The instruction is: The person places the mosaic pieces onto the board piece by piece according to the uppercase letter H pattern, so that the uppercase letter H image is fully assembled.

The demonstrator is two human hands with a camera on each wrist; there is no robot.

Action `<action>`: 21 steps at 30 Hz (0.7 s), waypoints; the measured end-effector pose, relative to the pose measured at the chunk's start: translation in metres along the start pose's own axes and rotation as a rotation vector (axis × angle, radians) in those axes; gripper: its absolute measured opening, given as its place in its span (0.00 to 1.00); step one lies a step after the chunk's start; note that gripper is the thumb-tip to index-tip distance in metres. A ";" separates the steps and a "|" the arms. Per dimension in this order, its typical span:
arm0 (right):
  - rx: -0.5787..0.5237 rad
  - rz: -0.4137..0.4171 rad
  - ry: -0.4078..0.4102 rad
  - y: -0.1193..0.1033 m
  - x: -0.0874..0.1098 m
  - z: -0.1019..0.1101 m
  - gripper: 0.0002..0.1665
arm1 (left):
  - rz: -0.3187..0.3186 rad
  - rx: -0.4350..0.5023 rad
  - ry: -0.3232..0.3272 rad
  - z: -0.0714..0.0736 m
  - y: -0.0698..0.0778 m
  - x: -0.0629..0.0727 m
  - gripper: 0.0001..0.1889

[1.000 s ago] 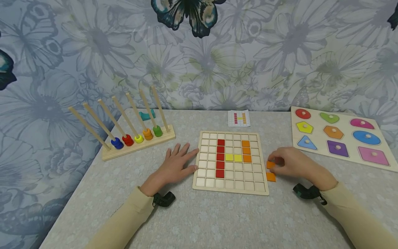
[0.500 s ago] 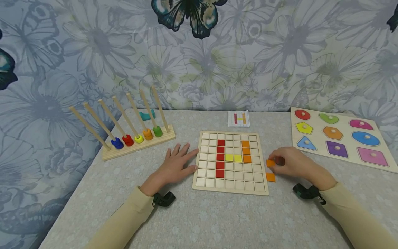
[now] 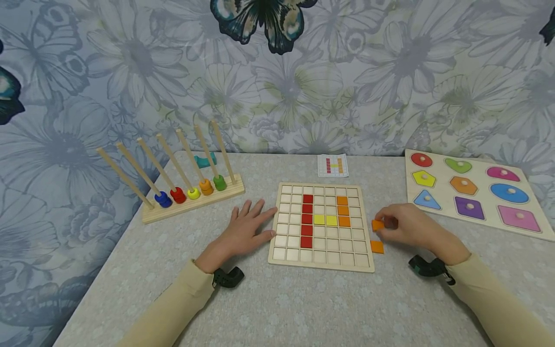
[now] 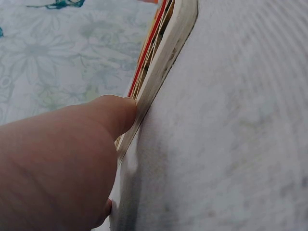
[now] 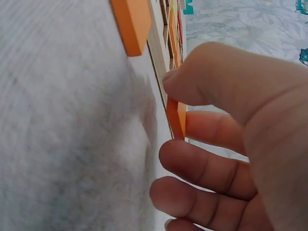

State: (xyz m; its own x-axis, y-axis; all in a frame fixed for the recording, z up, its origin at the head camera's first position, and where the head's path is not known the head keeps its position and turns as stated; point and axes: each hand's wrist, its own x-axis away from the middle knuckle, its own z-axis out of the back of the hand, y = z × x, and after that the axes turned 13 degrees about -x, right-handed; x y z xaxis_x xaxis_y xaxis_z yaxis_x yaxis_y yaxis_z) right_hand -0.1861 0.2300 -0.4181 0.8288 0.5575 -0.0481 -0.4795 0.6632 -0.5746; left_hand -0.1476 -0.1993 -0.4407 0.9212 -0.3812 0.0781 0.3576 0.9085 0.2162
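Note:
In the head view, my right hand point(image 3: 407, 225) pinches an orange square tile point(image 3: 377, 225) between thumb and index finger, just off the right edge of a wooden grid board point(image 3: 320, 256). A second orange tile point(image 3: 377, 247) lies on the table below it. Seated in the board are a column of several red tiles point(image 3: 307, 219), two yellow tiles point(image 3: 325, 220) and three orange tiles point(image 3: 344, 210). My left hand point(image 3: 244, 233) rests on the table with fingers spread, its thumb and index tip touching the board's left edge. The right wrist view shows the pinched tile point(image 5: 178, 119) close up.
A small printed pattern card point(image 3: 333, 165) lies behind the board. On the left stands a wooden peg rack point(image 3: 195, 200) with coloured rings, a teal object point(image 3: 204, 160) behind it. A shape puzzle board point(image 3: 481, 193) lies at the right. A patterned wall borders the table's back.
The pinched orange tile has risen slightly, moving a little away from the second orange tile. My left hand and the board have stayed in place.

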 end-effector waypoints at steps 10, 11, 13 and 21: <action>0.013 -0.003 -0.009 -0.007 -0.003 0.000 0.13 | -0.002 0.006 -0.002 0.000 0.000 0.001 0.33; 0.017 -0.004 -0.009 -0.009 -0.004 0.001 0.13 | -0.003 0.007 -0.002 0.000 0.000 0.001 0.33; 0.019 -0.008 -0.009 -0.012 -0.006 0.001 0.14 | -0.004 0.013 -0.001 0.000 0.000 0.001 0.33; 0.011 0.007 -0.019 -0.026 -0.016 -0.002 0.14 | -0.005 0.016 0.000 -0.001 -0.001 0.000 0.33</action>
State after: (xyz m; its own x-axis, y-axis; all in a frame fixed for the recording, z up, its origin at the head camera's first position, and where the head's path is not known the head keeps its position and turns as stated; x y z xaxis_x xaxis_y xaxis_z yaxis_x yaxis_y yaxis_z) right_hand -0.1861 0.2033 -0.4045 0.8200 0.5711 -0.0365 -0.4884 0.6651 -0.5649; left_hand -0.1475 -0.2001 -0.4423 0.9192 -0.3861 0.0770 0.3601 0.9037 0.2319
